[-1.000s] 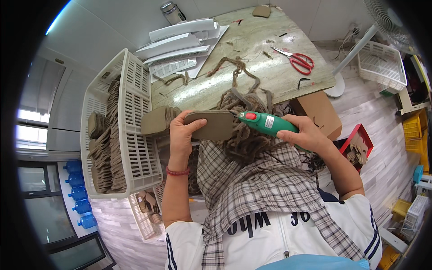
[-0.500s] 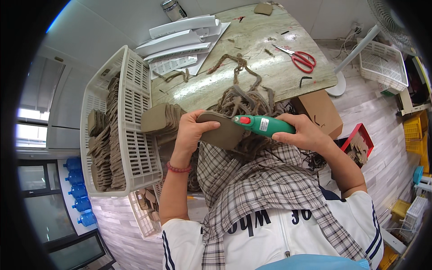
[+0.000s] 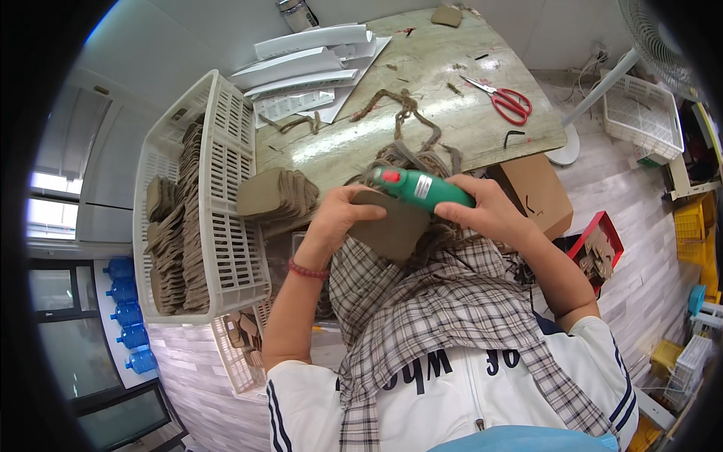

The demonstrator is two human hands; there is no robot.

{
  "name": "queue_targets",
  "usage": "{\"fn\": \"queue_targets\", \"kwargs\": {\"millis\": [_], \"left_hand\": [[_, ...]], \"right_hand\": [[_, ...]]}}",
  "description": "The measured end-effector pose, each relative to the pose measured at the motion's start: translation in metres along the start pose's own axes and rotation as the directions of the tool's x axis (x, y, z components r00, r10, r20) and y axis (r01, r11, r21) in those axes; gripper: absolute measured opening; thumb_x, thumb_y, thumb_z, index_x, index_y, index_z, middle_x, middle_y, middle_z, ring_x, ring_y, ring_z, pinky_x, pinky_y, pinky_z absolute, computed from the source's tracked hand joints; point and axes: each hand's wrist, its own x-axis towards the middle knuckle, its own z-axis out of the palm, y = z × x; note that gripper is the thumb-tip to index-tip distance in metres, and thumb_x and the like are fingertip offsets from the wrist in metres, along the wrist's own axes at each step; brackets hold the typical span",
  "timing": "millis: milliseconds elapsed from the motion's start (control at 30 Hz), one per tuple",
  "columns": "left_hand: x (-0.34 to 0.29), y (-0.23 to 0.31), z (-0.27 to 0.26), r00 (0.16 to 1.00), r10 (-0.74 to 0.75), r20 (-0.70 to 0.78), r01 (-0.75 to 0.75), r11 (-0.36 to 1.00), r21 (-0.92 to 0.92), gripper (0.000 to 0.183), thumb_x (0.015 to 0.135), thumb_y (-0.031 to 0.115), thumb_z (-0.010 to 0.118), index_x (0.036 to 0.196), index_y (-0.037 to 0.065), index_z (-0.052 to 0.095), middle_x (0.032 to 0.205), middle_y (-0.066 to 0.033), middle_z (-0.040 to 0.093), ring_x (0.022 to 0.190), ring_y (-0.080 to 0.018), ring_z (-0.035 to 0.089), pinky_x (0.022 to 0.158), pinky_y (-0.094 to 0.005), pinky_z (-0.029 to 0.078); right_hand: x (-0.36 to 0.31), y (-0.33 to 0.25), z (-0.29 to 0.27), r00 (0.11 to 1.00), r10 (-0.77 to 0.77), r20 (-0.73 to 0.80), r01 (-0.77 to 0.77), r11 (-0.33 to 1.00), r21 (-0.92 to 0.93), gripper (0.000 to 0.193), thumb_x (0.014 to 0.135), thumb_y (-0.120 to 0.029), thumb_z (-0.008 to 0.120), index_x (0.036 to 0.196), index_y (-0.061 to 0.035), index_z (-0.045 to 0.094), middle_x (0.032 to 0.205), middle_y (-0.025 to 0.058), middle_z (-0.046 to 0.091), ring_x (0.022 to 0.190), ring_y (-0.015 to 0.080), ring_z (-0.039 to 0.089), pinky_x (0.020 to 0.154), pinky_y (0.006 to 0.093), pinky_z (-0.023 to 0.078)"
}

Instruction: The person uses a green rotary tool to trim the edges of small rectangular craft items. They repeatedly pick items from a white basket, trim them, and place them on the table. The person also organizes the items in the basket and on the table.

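My left hand (image 3: 340, 215) pinches an olive-brown pad (image 3: 395, 230) with rounded corners, thumb on its upper face. The fingers beneath are hidden. In my right hand (image 3: 486, 207) is a green handheld electric tool (image 3: 428, 190) with a red button near its front end. That end lies over the pad's far edge; whether it touches the edge I cannot tell. Behind the tool, a tangle of brown trimmed strips (image 3: 407, 154) hangs over the table's near edge. A fanned stack of similar pads (image 3: 275, 192) sits left of my left hand.
A white plastic basket (image 3: 233, 113) packed with pads stands at the left. On the table (image 3: 324, 162) lie red-handled scissors (image 3: 512, 105), white papers (image 3: 301, 66) and loose strips. A cardboard box (image 3: 546, 196) and a red box (image 3: 606, 237) are at the right, a fan (image 3: 655, 34) beyond.
The tool has moved left and away from me along the pad's far edge. My left hand and the pad have shifted slightly right.
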Motion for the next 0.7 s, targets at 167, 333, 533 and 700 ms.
{"fn": "queue_targets", "kwargs": {"millis": [167, 333, 533, 700], "left_hand": [[-0.009, -0.028, -0.032, 0.866, 0.311, -0.391, -0.478, 0.742, -0.47, 0.023, 0.086, -0.001, 0.067, 0.108, -0.002, 0.06, 0.103, -0.0141, 0.067, 0.091, -0.0235, 0.067, 0.08, -0.039, 0.06], [-0.017, -0.028, -0.028, 0.791, 0.374, -0.484, -0.609, 0.56, -0.562, 0.025, 0.09, 0.004, 0.064, 0.114, -0.001, 0.06, 0.114, -0.0132, 0.066, 0.104, -0.0251, 0.064, 0.092, -0.0399, 0.055], [-0.015, -0.032, -0.033, 0.786, 0.382, -0.487, -0.618, 0.532, -0.579, 0.03, 0.089, 0.004, 0.064, 0.118, 0.001, 0.057, 0.116, -0.012, 0.064, 0.105, -0.0251, 0.063, 0.092, -0.0407, 0.054], [-0.015, -0.036, -0.03, 0.8, 0.351, -0.486, -0.595, 0.569, -0.568, 0.023, 0.088, 0.003, 0.066, 0.109, 0.0, 0.059, 0.108, -0.0114, 0.066, 0.097, -0.0231, 0.065, 0.087, -0.0385, 0.056]], "right_hand": [[-0.006, 0.004, -0.001, 0.982, 0.167, -0.091, -0.154, 0.979, 0.135, 0.04, 0.086, -0.034, 0.069, 0.105, 0.0007, 0.063, 0.071, 0.0061, 0.061, 0.062, 0.0113, 0.057, 0.057, 0.0277, 0.046], [-0.02, -0.009, 0.016, 0.989, 0.136, -0.066, -0.133, 0.99, 0.047, 0.042, 0.085, -0.036, 0.071, 0.107, 0.0003, 0.063, 0.076, 0.008, 0.063, 0.068, 0.013, 0.059, 0.064, 0.0288, 0.048], [-0.021, -0.019, 0.022, 0.995, 0.08, -0.064, -0.08, 0.997, 0.014, 0.044, 0.085, -0.036, 0.071, 0.107, 0.0006, 0.063, 0.078, 0.0101, 0.065, 0.071, 0.0144, 0.06, 0.066, 0.0296, 0.049], [-0.02, -0.023, 0.027, 0.996, 0.068, -0.049, -0.066, 0.997, 0.028, 0.037, 0.087, -0.029, 0.07, 0.107, 0.0005, 0.061, 0.071, 0.0008, 0.057, 0.06, 0.0062, 0.053, 0.055, 0.0231, 0.044]]}}
